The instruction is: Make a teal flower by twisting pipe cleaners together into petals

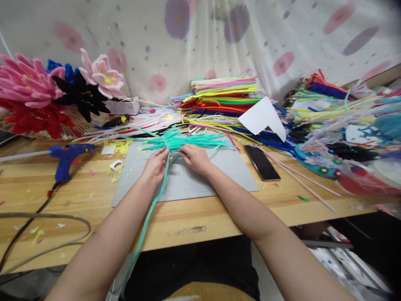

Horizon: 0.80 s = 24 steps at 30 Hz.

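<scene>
A bunch of teal pipe cleaners fans out sideways over a grey cutting mat. My left hand is closed near the left part of the bunch, thumb and fingers pinching the teal strands. From there a long twisted teal pipe cleaner strand hangs over the table's front edge towards my lap. Just right of it, my right hand has its fingers bent and pressed together at the bunch's lower side, seemingly on a teal strand. Its fingertips partly hide what they grip.
A blue glue gun with its cord lies at left, below fluffy pipe cleaner flowers. Stacked coloured pipe cleaners stand behind the mat. At right are a phone, pink pipe cleaners, and a white paper piece.
</scene>
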Each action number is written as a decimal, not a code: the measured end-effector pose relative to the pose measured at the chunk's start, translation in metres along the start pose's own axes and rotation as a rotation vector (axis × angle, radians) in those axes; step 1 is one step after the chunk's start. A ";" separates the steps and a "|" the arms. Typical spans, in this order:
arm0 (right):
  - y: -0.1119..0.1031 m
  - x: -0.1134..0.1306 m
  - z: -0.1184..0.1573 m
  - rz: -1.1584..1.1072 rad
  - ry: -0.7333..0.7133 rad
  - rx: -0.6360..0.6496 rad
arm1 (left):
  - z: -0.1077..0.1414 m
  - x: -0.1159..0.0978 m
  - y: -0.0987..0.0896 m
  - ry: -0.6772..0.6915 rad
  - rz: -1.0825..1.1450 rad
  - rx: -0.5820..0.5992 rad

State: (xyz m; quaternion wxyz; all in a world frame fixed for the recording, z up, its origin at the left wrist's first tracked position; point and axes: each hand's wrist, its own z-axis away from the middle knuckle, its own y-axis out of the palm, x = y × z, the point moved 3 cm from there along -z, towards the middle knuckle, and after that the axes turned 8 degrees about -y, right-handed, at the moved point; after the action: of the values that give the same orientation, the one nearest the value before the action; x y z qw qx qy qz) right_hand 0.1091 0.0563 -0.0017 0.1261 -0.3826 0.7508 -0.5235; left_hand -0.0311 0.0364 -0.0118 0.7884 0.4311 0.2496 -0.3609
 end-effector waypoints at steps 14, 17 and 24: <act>-0.003 -0.002 0.003 -0.027 -0.043 -0.124 | 0.000 0.007 0.001 0.140 -0.330 0.058; -0.004 -0.001 0.004 -0.073 0.018 -0.162 | -0.002 0.007 -0.001 0.242 -0.422 -0.022; 0.000 -0.015 0.003 -0.330 0.359 -0.241 | -0.002 0.005 0.000 0.307 -0.534 -0.063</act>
State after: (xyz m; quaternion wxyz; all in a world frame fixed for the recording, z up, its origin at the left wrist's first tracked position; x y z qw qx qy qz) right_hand 0.1209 0.0649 -0.0058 -0.1426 -0.4130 0.7455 -0.5034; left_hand -0.0288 0.0365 -0.0163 0.6317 0.3751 0.4813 -0.4782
